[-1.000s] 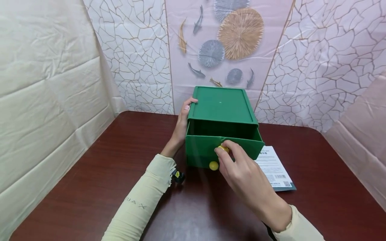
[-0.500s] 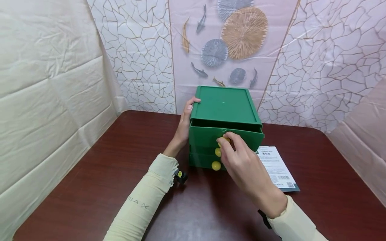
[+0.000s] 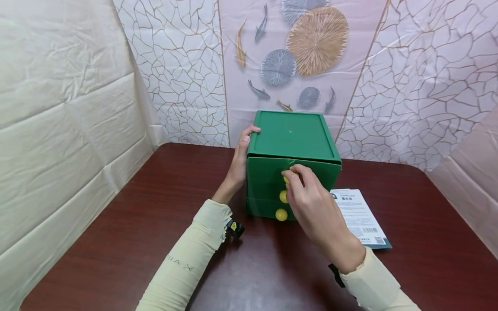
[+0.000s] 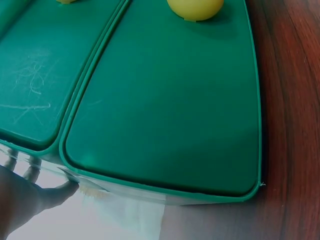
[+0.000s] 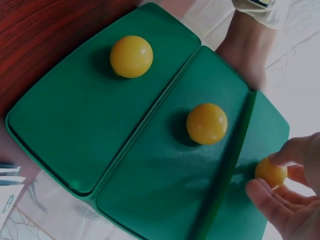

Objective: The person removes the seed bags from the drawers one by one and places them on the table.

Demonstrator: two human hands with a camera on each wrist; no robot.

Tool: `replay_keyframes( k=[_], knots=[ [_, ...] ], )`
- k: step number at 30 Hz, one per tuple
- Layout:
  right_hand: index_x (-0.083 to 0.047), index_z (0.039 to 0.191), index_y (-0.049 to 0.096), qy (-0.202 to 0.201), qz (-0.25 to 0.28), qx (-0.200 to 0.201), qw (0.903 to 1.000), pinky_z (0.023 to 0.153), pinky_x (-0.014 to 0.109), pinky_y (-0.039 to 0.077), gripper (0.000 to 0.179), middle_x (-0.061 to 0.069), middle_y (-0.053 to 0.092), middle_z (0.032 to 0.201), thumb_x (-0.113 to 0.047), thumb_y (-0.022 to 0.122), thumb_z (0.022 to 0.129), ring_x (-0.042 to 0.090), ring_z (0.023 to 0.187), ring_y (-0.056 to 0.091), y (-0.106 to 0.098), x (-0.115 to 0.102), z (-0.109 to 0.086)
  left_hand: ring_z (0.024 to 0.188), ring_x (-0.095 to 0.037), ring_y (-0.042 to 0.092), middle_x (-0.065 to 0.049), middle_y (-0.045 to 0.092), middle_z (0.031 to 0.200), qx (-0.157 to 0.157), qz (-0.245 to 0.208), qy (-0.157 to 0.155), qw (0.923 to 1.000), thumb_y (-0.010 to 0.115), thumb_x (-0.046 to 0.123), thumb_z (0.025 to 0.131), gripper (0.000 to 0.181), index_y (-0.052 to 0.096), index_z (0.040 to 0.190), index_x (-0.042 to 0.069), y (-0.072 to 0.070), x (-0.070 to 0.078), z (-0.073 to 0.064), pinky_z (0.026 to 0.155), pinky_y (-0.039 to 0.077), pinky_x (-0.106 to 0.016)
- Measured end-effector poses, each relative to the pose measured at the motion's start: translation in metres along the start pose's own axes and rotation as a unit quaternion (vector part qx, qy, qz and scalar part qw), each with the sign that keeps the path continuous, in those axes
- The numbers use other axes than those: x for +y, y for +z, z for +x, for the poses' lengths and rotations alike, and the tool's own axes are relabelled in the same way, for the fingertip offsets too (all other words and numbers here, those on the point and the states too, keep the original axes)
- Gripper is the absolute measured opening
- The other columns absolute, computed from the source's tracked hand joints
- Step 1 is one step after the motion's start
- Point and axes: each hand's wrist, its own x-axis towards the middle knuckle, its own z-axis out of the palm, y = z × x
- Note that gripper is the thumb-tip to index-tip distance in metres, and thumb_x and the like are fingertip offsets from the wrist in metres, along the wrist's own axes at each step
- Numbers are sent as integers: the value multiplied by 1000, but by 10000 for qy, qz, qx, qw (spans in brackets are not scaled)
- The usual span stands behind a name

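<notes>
A green drawer cabinet [image 3: 289,136] stands on the table, its several stacked drawer fronts facing me. My right hand [image 3: 313,205] pinches the round yellow knob [image 5: 270,172] of the top drawer [image 3: 268,172] between thumb and fingers. That drawer is nearly pushed in, with a thin dark gap along its top edge. Below it, the middle knob [image 5: 206,124] and bottom knob [image 5: 131,56] stick out of their drawers. My left hand [image 3: 238,166] rests against the cabinet's left side, fingertips at the top edge. Its fingers look extended along the side in the left wrist view.
A white printed booklet [image 3: 358,220] lies on the dark wooden table [image 3: 175,190] just right of the cabinet. Behind the table hangs a patterned curtain [image 3: 186,73], and a pale cloth [image 3: 66,129] closes off the left side.
The top drawer has slid back into the cabinet from well pulled out, pushed by my right hand on its knob. The lower knobs have come into sight. My left hand stays at the side.
</notes>
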Motion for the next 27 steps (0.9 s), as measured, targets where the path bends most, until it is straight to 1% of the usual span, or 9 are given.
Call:
replay_keyframes(
  k=[3, 8, 14, 17, 22, 27],
  knots=[
    [10, 124, 65, 12, 4, -18, 10000, 82, 44, 62, 37, 26, 60, 122, 5, 78, 90, 35, 105, 66, 0, 3, -2, 153, -25, 29, -7, 25, 171, -20, -43, -7, 10000, 25, 36, 111, 53, 44, 149, 4, 3, 1, -1, 122, 27, -50],
    [9, 126, 65, 30, 51, -56, 10000, 87, 45, 61, 39, 26, 60, 124, 4, 79, 90, 35, 109, 66, 2, 6, -1, 150, -26, 33, -6, 27, 171, -3, -113, -2, 9999, 25, 37, 111, 53, 44, 148, 4, 3, 2, -1, 118, 30, -49],
    [8, 127, 65, 44, 129, -86, 9999, 90, 44, 60, 38, 25, 60, 125, 4, 78, 91, 35, 111, 65, 5, 10, -1, 154, -26, 29, -5, 22, 173, 2, -81, -74, 9999, 25, 38, 111, 54, 42, 149, 4, 3, -1, -1, 120, 29, -50],
    [7, 128, 66, 112, 238, -91, 9996, 91, 44, 60, 39, 24, 59, 126, 4, 79, 91, 34, 112, 65, 5, 11, -3, 154, -27, 28, -5, 21, 174, -27, -55, -89, 9999, 24, 37, 111, 54, 42, 150, 4, 3, -2, -2, 120, 29, -51],
    [4, 129, 67, 275, 511, -69, 9983, 90, 42, 61, 41, 21, 60, 125, 2, 80, 90, 31, 113, 67, 5, 14, -5, 151, -27, 33, -5, 24, 172, -26, -101, -90, 9999, 24, 37, 111, 53, 42, 150, 5, 5, -2, -2, 117, 32, -50],
    [1, 129, 69, 271, 691, 32, 9972, 91, 42, 60, 42, 19, 61, 124, 1, 80, 89, 29, 114, 67, 7, 16, -3, 142, -28, 40, -8, 28, 168, 7, -183, -31, 9998, 23, 37, 111, 52, 42, 149, 5, 3, 1, -2, 110, 36, -47]
  ],
)
